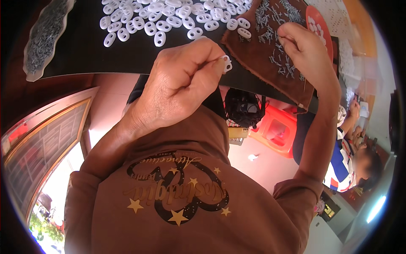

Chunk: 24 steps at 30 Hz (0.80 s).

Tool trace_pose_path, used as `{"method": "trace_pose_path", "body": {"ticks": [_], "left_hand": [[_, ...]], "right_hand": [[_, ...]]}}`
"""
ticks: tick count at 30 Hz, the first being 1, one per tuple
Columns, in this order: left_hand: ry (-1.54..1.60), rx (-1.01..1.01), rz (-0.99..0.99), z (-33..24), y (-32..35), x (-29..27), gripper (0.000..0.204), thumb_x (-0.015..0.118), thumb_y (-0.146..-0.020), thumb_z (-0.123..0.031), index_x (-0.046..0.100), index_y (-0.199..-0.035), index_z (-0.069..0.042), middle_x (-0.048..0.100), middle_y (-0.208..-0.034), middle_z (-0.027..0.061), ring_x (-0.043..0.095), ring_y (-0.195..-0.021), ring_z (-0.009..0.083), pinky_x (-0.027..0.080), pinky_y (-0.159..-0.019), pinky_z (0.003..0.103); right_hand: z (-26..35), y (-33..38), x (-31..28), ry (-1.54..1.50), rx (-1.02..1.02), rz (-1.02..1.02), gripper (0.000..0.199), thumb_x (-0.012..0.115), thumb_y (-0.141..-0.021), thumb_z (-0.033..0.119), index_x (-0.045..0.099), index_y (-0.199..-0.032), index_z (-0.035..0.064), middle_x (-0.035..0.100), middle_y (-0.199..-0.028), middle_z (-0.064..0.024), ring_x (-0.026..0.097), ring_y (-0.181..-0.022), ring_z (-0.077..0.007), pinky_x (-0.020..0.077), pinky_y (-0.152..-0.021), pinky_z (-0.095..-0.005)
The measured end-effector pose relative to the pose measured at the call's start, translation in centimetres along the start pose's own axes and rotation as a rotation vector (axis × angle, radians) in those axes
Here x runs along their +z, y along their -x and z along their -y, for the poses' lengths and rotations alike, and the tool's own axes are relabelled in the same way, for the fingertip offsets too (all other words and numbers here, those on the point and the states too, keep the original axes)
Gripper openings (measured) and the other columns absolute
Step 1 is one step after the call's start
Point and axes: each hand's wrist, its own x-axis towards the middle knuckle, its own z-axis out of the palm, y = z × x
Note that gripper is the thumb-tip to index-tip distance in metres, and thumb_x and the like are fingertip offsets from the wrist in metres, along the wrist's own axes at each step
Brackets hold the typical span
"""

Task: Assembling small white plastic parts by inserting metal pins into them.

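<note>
Clear plastic is forming the wavy-rimmed tray [32, 77] at the near left corner of the black table [86, 53], and it is holding a heap of small grey screws [43, 42]. Beyond the right side of the brown cloth [253, 63], a red dish [314, 15] is carrying small white bits [317, 28], its near part partly hidden by the right wrist. More grey screws are lying loose over the cloth, which is covering the table's right part and hanging past its near edge. White two-holed pieces [150, 28] are spreading in a pile across the middle of the table, a few of them resting at the cloth's left edge.

Curled almost into a fist, the left hand [179, 82] is pinching one white piece [228, 63] between thumb and index finger, above the table's near edge and just left of the cloth. Well apart from it, the right hand [306, 48] is hovering over the scattered screws, its fingers bending and its thumb drawing close to the index finger; whether anything is sitting between those fingertips, one cannot tell.
</note>
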Motion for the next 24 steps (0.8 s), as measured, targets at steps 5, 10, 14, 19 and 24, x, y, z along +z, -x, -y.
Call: {"method": "trace_pose_path", "body": {"ticks": [5,10,14,19,24], "left_hand": [[0.005,-0.007,0.000,0.1,0.0,0.3,0.011,0.047,-0.092,-0.003,0.055,-0.087,0.002,0.053,-0.070,0.0013,0.048,-0.063,0.0072,0.039,-0.058,0.021],[0.058,0.008,-0.090,0.2,-0.3,0.7,0.006,0.055,-0.085,0.000,0.054,-0.080,0.001,0.048,-0.059,0.0053,0.045,-0.052,0.0121,0.039,-0.050,0.026],[0.076,-0.022,-0.079,0.2,-0.4,0.6,0.006,0.054,-0.085,0.000,0.054,-0.080,0.001,0.048,-0.059,0.0044,0.044,-0.052,0.0106,0.038,-0.049,0.026],[0.078,0.027,-0.102,0.3,-0.4,0.7,0.006,0.054,-0.086,0.000,0.054,-0.079,0.001,0.049,-0.058,0.0049,0.045,-0.051,0.0110,0.038,-0.049,0.025],[0.054,-0.010,-0.016,0.1,-0.2,-0.1,0.008,0.050,-0.089,-0.002,0.055,-0.084,0.002,0.051,-0.065,0.0034,0.046,-0.057,0.0092,0.038,-0.053,0.023]], "right_hand": [[-0.9,0.1,-0.3,0.066,0.047,-0.004,0.009,0.055,-0.085,0.002,0.053,-0.094,0.0016,0.055,-0.077,-0.0082,0.051,-0.069,-0.0179,0.0421,-0.065,-0.0282],[-0.6,0.0,0.1,0.018,0.052,0.049,0.008,0.055,-0.085,0.002,0.053,-0.092,0.0010,0.054,-0.075,-0.0076,0.050,-0.067,-0.0164,0.0414,-0.064,-0.0282],[-1.4,-0.2,0.1,0.125,0.052,0.030,0.007,0.056,-0.085,0.003,0.053,-0.091,0.0002,0.054,-0.073,-0.0074,0.049,-0.066,-0.0142,0.0408,-0.062,-0.0281],[-1.2,-0.2,0.0,-0.021,0.060,0.036,0.006,0.057,-0.085,0.003,0.054,-0.089,0.0003,0.055,-0.073,-0.0068,0.049,-0.065,-0.0132,0.0402,-0.061,-0.0273],[-0.7,-0.7,0.1,0.006,0.074,0.070,0.007,0.058,-0.085,0.005,0.054,-0.089,0.0003,0.055,-0.071,-0.0068,0.049,-0.064,-0.0134,0.0404,-0.060,-0.0280]]}}
